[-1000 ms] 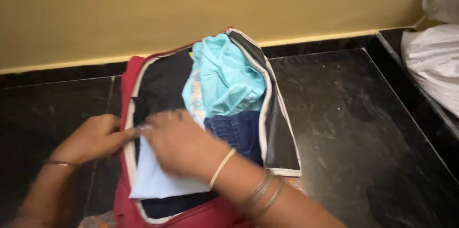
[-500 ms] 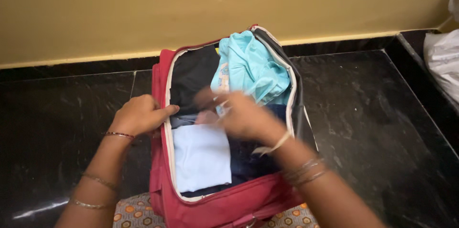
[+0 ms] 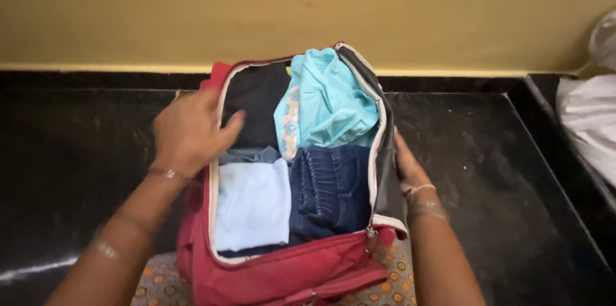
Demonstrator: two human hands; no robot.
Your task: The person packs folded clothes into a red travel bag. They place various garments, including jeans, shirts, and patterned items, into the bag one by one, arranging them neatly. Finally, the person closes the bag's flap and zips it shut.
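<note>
We had the red bag [image 3: 282, 274] lying open on the black stone floor [image 3: 487, 171], close to the yellow wall [image 3: 308, 4], w/ its zip-edged flap [image 3: 385, 171] folded back on the right side. Our left hand [image 3: 189, 132] lay flat on the bag's left rim, fingers spread & open, thumb reaching in over the dark cloth [image 3: 256, 104] at the top left of the compartment; it gripped nothing. Our right hand [image 3: 405, 165] was pressed against the outside of the flap on the bag's right side, mostly hidden behind it, so we couldn't tell if it was open or closed round the edge. Bangles showed on both wrists.

Inside the bag, the folded clothes sat packed side by side: a pale blue folded piece [image 3: 251, 206] at the lower left, dark blue denim [image 3: 330, 187] just beside it at the lower right, a light turquoise garment [image 3: 330, 104] bunched up at the top right & partly over the denim. A grey strip of cloth [image 3: 247, 154] peeked between the dark cloth & the pale blue piece.

Under the bag's near end we saw a patterned cloth w/ orange dots [image 3: 385, 280]. At the far right edge, well apart from the bag, lay white plastic sacks [image 3: 590, 120] on a raised bit of floor
</note>
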